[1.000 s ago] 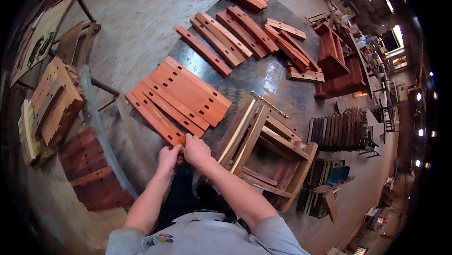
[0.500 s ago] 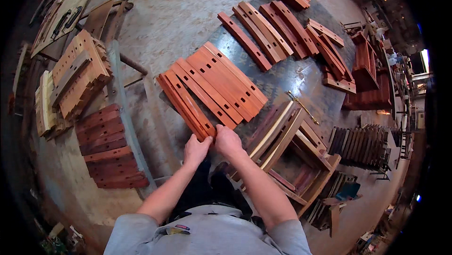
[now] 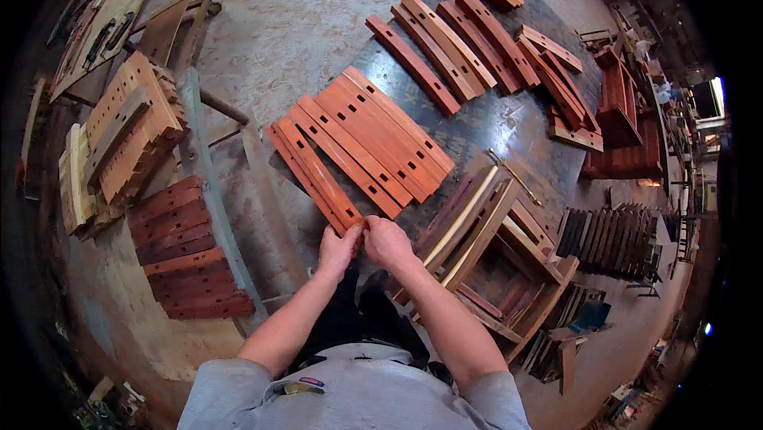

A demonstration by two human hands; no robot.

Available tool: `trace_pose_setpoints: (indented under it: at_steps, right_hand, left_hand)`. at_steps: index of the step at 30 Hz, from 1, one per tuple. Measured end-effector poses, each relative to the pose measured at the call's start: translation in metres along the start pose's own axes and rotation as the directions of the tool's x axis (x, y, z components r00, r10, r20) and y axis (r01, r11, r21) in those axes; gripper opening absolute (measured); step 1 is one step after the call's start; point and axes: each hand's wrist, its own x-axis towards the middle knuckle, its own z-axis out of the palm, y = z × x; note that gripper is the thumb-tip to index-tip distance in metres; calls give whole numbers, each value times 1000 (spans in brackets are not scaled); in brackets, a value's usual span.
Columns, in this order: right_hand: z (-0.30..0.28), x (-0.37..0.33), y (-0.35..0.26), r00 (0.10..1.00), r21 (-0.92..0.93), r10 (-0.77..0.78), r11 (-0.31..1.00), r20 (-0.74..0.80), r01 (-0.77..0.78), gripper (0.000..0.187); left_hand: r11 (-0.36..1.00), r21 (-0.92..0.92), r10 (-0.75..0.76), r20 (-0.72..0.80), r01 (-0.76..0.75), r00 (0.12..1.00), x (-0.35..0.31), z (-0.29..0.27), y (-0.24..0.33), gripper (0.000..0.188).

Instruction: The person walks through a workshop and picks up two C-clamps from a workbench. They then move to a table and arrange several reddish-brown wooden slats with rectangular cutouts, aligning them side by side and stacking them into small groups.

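A long reddish wooden slat (image 3: 315, 180) with slots cut near its ends lies along the left side of a row of similar slats (image 3: 385, 140). My left hand (image 3: 337, 252) closes on its near end, thumb up against the wood. Pressed to the same end from the right is my right hand (image 3: 389, 241), its fingers curled and knuckles up. The two hands almost touch. Whether anything small sits between the fingers is hidden.
The slats lie on a dark, shiny tabletop (image 3: 381, 72), with more slats (image 3: 445, 52) farther back. Close on the right stands a wooden frame (image 3: 509, 271) with a brass-coloured clamp (image 3: 515, 178) behind it. Stacked dark-red pieces (image 3: 191, 251) and pale slotted pieces (image 3: 131, 128) are at left.
The near end of the slat and both hands have shifted very slightly to the right. Both hands keep the same grip.
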Motion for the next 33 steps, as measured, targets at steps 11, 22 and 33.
trace_pose_setpoints:
  at_steps: [11,22,33]
  right_hand:
    - [-32,-15,-6,943,-104,-85,993,-321,54,39]
    - [-23,5,5,920,-10,17,1000,-391,-23,50]
    - [-53,19,13,897,-165,25,980,-441,-108,52]
  left_hand:
    - [920,-337,-142,194,202,971,2,-8,-1,27]
    - [921,-327,-143,220,211,965,-2,-20,-3,35]
    - [916,-320,-174,220,240,960,-2,-24,-2,34]
